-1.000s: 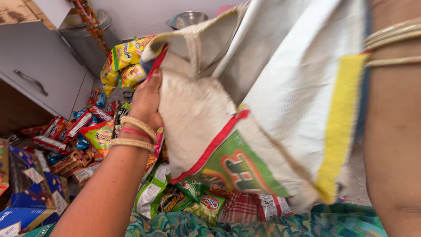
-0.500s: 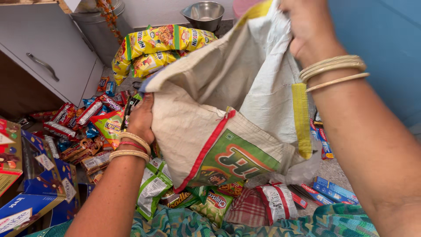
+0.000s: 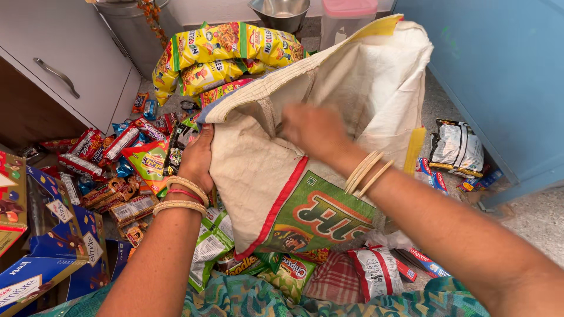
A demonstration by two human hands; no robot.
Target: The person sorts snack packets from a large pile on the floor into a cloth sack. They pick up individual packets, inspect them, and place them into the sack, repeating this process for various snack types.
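Grey speckled floor (image 3: 540,220), perhaps stone, strewn snack packets (image 3: 147,158), blue cabinet (image 3: 499,76)

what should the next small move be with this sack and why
Probably pull the rim wider with the right hand, which rests at the mouth of the woven sack. The left hand grips the sack's left edge, and the opening sags partly folded, so the inside is hard to see.

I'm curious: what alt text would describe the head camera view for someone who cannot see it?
Two bare hands hold a large woven sack: the left hand grips its edge, the right hand reaches into its open mouth. Snack packets, yellow noodle packs and blue boxes lie scattered on the floor around it.
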